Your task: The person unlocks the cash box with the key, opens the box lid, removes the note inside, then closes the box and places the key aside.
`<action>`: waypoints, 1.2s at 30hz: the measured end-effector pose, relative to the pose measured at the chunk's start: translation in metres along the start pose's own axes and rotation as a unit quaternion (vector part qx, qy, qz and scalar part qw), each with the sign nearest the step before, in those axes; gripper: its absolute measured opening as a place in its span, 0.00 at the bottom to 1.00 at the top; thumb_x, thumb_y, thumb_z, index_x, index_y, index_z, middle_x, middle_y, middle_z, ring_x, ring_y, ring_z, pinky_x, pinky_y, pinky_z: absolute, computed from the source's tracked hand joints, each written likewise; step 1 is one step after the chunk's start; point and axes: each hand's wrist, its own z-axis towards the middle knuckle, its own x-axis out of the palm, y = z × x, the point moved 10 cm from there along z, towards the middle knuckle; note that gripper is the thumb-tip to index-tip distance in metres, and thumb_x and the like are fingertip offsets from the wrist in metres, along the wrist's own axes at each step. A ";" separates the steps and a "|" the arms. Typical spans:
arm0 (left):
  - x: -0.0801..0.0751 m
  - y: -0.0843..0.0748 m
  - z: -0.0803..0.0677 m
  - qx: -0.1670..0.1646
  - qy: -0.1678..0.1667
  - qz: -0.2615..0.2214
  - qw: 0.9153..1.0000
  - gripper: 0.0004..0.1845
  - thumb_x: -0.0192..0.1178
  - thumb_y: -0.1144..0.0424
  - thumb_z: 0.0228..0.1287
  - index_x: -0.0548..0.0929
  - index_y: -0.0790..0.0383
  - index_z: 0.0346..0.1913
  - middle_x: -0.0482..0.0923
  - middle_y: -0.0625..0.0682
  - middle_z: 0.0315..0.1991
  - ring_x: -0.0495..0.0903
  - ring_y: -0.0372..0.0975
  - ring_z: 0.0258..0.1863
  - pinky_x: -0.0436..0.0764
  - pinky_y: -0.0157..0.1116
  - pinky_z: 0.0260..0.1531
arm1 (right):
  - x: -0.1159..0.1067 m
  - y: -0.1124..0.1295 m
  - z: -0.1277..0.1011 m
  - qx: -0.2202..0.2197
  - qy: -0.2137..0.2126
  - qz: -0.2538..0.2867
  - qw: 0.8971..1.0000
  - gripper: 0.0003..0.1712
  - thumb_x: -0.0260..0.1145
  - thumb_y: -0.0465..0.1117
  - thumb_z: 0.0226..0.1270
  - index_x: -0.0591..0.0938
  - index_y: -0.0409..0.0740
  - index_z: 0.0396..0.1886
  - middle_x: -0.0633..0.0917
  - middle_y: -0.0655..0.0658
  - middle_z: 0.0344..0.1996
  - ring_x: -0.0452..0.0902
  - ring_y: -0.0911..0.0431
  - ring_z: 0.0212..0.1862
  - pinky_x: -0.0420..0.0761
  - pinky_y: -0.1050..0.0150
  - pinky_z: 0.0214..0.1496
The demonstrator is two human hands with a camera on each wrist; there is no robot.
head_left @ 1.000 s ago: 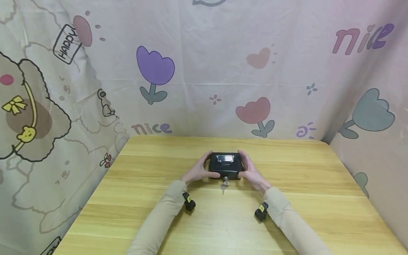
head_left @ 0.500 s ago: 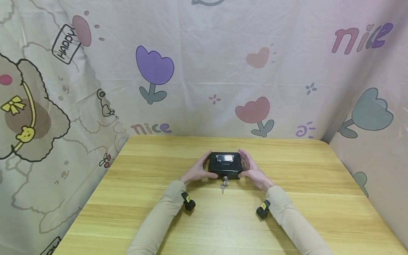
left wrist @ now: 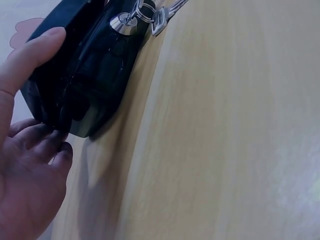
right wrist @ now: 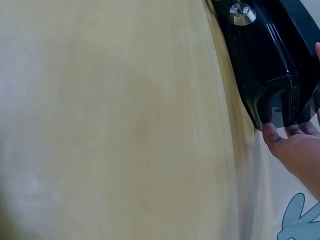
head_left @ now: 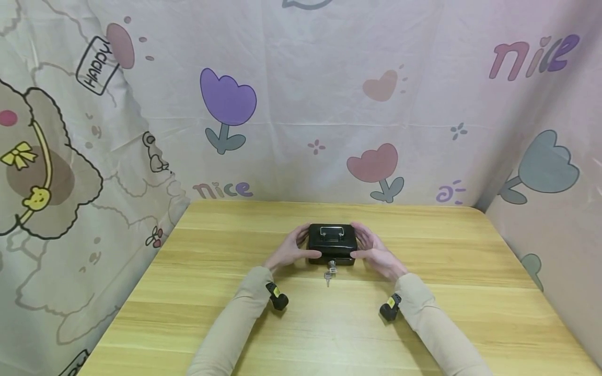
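Observation:
A black metal cash box (head_left: 332, 246) with a folding handle (head_left: 332, 227) on its lid stands on the table. My left hand (head_left: 289, 251) holds the lid at its left end, thumb along the front edge, the other fingers around the side. At the other end my right hand (head_left: 377, 256) grips the lid likewise, thumb on the front right corner. The lid is tilted up slightly at the front, over the lower body. A silver lock (left wrist: 123, 24) sits in the front wall, with a key in it. A second key (head_left: 327, 279) hangs from the ring.
The wood-grain table (head_left: 324, 334) reaches back to a printed cloth (head_left: 301, 104) hanging behind it and along both sides. Each sleeved wrist carries a small black camera, the left camera (head_left: 277, 297) and the right camera (head_left: 390, 308).
The front of the lid has risen a little, and the bright reflection by its handle is gone. Both thumbs have come up with the lid's edge. The box's lower body stays put.

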 end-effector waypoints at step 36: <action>-0.024 -0.009 -0.001 0.057 -0.246 0.004 0.967 0.25 0.70 0.52 0.63 0.85 0.63 0.58 0.87 0.59 0.53 0.86 0.49 0.55 0.84 0.42 0.58 | -0.026 -0.004 0.007 0.057 -0.231 0.070 0.969 0.38 0.61 0.41 0.75 0.57 0.31 0.76 0.64 0.35 0.74 0.66 0.53 0.70 0.62 0.60 0.81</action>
